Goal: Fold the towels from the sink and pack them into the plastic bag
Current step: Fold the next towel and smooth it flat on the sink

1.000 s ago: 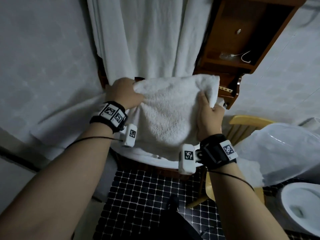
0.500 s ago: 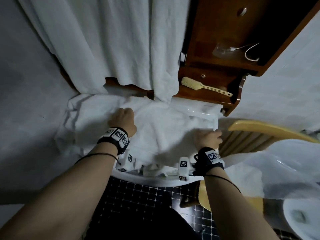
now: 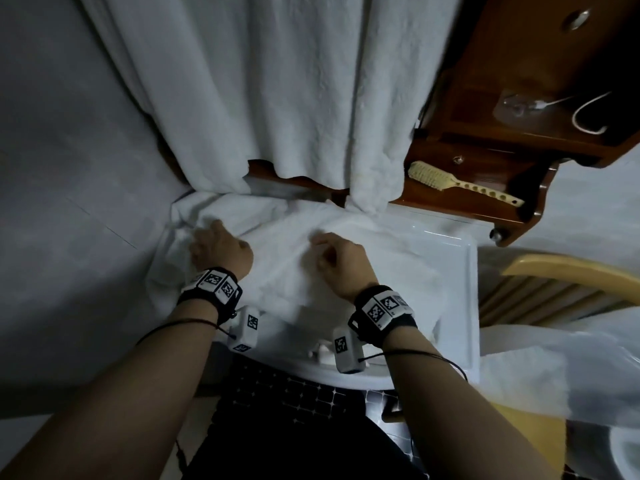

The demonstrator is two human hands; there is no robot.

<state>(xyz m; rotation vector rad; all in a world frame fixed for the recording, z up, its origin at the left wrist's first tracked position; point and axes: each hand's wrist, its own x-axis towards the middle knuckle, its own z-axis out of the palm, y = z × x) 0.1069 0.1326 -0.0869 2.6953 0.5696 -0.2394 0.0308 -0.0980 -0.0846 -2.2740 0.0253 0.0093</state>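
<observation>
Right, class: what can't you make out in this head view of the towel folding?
Head view:
- Left hand and right hand: fingertips hidden behind knuckles and towel folds, so the grip is unclear.
- Sink: basin covered by the towel.
- Bag: cut by the right edge; contents blurred.

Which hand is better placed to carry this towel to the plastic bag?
Probably the right hand: it pinches the towel nearer the plastic bag, which lies right of the sink; the left hand is farther off.
</observation>
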